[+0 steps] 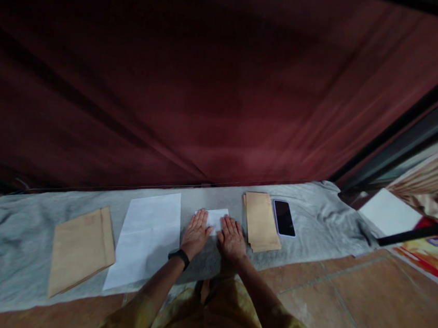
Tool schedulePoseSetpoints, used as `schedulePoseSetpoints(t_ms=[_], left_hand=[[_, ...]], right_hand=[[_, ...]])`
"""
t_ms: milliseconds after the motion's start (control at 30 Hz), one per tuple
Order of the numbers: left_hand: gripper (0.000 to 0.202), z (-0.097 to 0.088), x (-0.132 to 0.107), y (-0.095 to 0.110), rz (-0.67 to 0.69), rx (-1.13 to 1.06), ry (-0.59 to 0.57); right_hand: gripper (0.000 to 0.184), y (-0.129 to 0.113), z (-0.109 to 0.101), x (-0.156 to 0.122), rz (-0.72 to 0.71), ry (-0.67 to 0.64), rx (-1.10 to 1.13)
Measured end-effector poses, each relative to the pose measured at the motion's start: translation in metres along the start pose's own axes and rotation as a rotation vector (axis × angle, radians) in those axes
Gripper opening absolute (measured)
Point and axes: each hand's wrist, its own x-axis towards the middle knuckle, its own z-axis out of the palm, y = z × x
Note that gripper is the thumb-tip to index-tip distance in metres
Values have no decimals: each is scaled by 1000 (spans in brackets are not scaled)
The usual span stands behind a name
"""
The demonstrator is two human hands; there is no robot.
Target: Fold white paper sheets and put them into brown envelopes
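My left hand point(195, 233) and my right hand point(231, 238) lie flat, fingers stretched out, side by side on a small folded white paper point(216, 217) that rests on a grey cloth point(10, 246) spread over the floor. Both palms press on the paper's near part; its far edge shows beyond my fingertips. A black band sits on my left wrist. A large white sheet point(147, 237) lies just left of my left hand. A stack of brown envelopes point(260, 220) lies just right of my right hand.
Another pile of brown envelopes point(80, 247) lies at the left on the cloth. A dark phone point(284, 218) rests right of the right stack. A dark red curtain point(212, 80) hangs behind. Brown floor tiles point(345, 302) lie at the right, with a white sheet point(389, 212) beyond.
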Motion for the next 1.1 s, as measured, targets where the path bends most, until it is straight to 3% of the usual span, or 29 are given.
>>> schedulePoseSetpoints(t_ms=[267, 433, 533, 700, 867, 1100], left_hand=[[64, 6, -12, -14, -103, 8, 72], [64, -2, -19, -11, -141, 4, 83], [61, -9, -27, 0, -79, -7, 75], [59, -13, -48, 21, 84, -29, -40], [61, -12, -56, 24, 91, -20, -63], [59, -15, -54, 25, 85, -11, -97]], right_hand=[[54, 0, 0, -1, 8, 19, 15], [53, 1, 2, -1, -1, 26, 3], [54, 1, 3, -1, -4, 21, 2], [53, 1, 4, -2, 6, 34, 9], [51, -7, 0, 3, 22, 25, 19], [45, -23, 2, 18, -152, -58, 83]])
